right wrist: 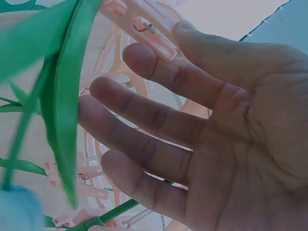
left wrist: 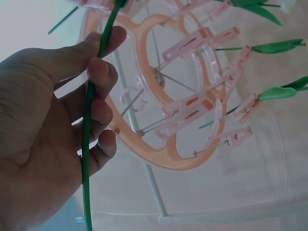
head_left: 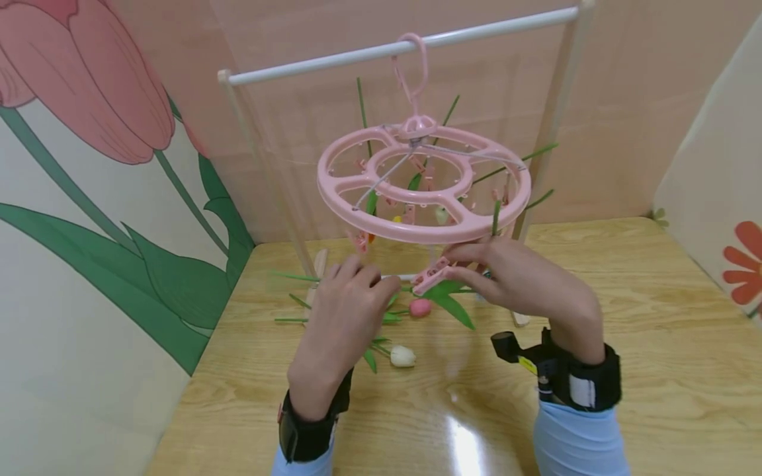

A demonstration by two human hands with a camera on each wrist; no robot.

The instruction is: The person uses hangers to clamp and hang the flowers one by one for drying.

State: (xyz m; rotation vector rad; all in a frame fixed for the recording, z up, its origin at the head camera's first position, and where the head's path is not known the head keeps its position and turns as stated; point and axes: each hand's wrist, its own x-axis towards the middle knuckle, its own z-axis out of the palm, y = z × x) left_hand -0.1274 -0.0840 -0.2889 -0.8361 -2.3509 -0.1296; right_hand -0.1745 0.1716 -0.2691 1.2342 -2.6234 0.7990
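A green artificial flower stem [left wrist: 86, 125] runs across the fingers of my left hand [head_left: 351, 314], pinched between thumb and index finger. Its long green leaves [right wrist: 67, 96] appear in the right wrist view, just beside a pink clothespin [head_left: 431, 276]. My right hand [head_left: 526, 274] pinches that clothespin between thumb and index finger, the other fingers loosely extended. The clothespin hangs below the near rim of a round pink drying hanger [head_left: 387, 228]. A blue flower head [right wrist: 19, 207] shows blurred at the lower left of the right wrist view.
The hanger hooks over a white rod [head_left: 494, 30] on a wooden-ended stand. Several flowers are clipped around its ring, their stems sticking outward. A pink tulip [head_left: 420, 308] and a white tulip [head_left: 403, 357] lie on the wooden table [head_left: 643, 370] beneath the hanger.
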